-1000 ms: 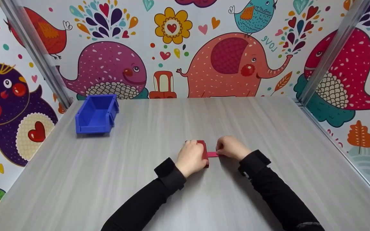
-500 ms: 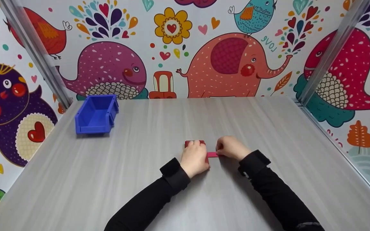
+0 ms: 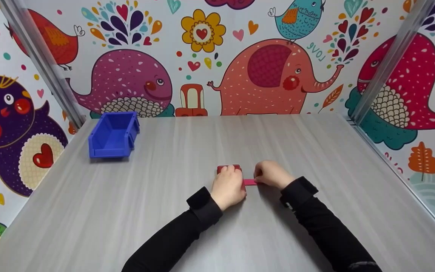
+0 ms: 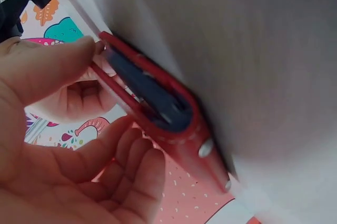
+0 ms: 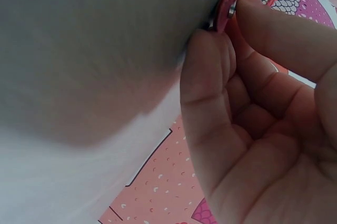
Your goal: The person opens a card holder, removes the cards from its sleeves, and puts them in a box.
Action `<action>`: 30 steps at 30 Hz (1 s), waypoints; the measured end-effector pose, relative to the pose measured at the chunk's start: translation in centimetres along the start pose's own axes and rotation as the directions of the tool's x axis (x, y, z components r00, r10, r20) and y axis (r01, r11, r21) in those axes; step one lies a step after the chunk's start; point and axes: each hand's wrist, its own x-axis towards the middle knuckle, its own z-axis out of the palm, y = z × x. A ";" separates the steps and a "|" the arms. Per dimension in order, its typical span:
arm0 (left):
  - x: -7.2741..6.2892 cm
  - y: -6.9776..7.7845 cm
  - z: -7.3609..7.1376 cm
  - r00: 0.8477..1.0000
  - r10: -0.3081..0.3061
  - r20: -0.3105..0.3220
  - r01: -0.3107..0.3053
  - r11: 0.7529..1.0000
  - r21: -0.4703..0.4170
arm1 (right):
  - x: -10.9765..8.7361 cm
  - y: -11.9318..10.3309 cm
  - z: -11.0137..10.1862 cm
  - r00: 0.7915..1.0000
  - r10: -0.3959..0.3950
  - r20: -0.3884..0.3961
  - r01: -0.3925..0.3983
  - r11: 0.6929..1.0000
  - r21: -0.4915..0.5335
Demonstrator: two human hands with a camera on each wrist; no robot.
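Note:
A small red wallet (image 3: 222, 169) lies under my left hand (image 3: 228, 188), which grips it from above. In the left wrist view the wallet's end shows dark inner folds (image 4: 152, 89) between two red covers, with round metal studs (image 4: 206, 148) on its edge. The left thumb is on the upper cover, and the other fingers curl beside it. A narrow pink strap (image 3: 249, 182) runs from the wallet to my right hand (image 3: 273, 174). Thumb and forefinger pinch the strap's end, where a metal snap (image 5: 232, 9) shows in the right wrist view.
A blue plastic bin (image 3: 112, 134) stands at the back left of the pale wood-grain table (image 3: 187, 151). Walls printed with cartoon animals rise behind and at both sides, with metal posts (image 3: 387, 64) at the corners.
My left hand has shifted slightly right over the wallet, and more of the wallet's far side shows at its left. The right hand has kept its place on the strap.

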 end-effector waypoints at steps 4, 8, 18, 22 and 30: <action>0.0 -0.1 -0.4 1.000 0.001 0.005 -0.001 1.000 -0.016 | 0.0 0.0 0.0 1.000 -0.003 -0.006 0.004 1.000 0.010; 0.1 -0.2 -0.6 1.000 0.000 0.021 0.000 1.000 -0.017 | 0.0 0.0 0.0 1.000 -0.001 -0.004 0.001 1.000 0.011; 0.0 -0.2 -0.4 0.998 -0.005 0.057 0.006 1.000 -0.013 | 0.0 -0.1 0.0 1.000 0.003 0.003 -0.003 1.000 0.004; 0.0 -0.1 -0.3 0.998 -0.012 0.065 0.013 1.000 -0.009 | 0.0 -0.1 -0.1 1.000 -0.005 0.001 0.005 1.000 -0.005; 0.0 0.1 -0.3 0.997 0.003 0.075 -0.005 1.000 0.027 | 0.0 0.0 0.0 1.000 0.001 0.009 -0.002 1.000 0.003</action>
